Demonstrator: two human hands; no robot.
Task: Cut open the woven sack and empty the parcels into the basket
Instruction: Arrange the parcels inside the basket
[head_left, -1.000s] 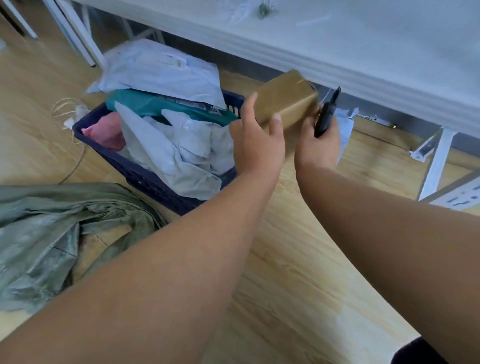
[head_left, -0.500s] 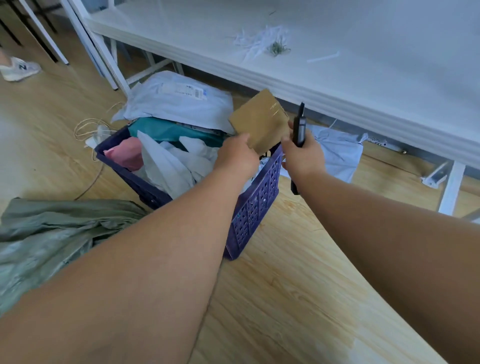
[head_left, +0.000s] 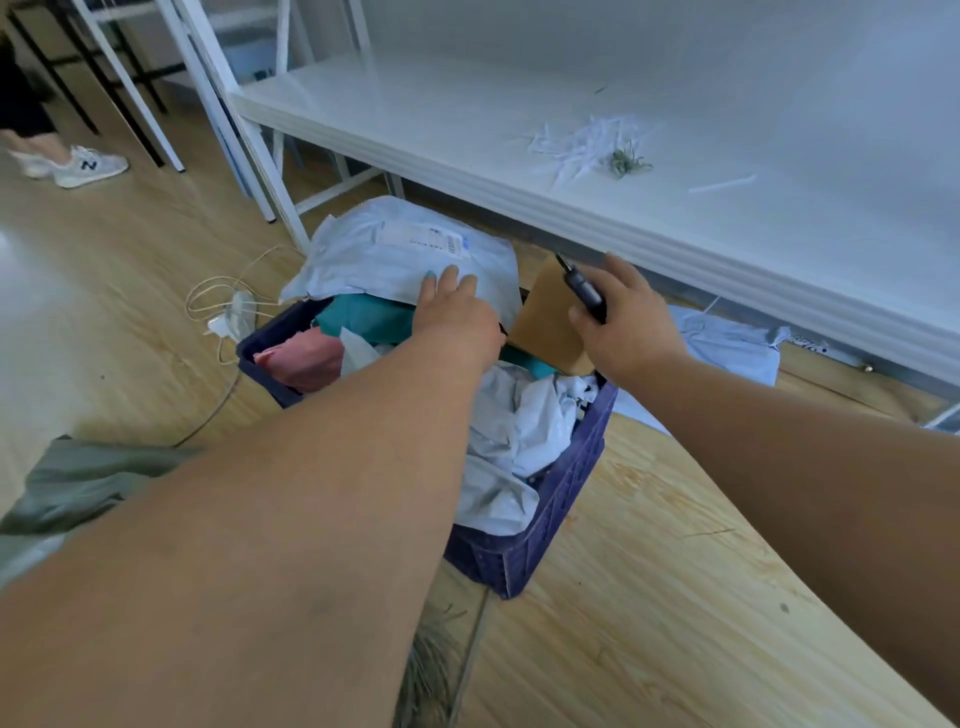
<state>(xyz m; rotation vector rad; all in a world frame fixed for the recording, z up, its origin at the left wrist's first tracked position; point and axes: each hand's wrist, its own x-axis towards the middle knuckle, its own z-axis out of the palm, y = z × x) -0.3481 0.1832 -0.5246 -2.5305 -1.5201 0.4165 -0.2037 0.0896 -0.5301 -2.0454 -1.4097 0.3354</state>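
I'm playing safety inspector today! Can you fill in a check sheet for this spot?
Surface: wood-pattern floor; white table above.
Job's things: purple basket heaped with parcels; brown box at its far rim; green woven sack lying flat beside it.
Clutter: white shreds on the table; a blue-grey mailer on the floor.
Grip: left hand rests on the big grey mailer; right hand holds a black cutter.
Cables: white cord and plug by the basket.
Surroundings: someone's sneaker, white table legs.

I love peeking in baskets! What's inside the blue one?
The blue basket holds soft mail bags: white, teal, pink, plus a brown box. Anything deeper is covered.
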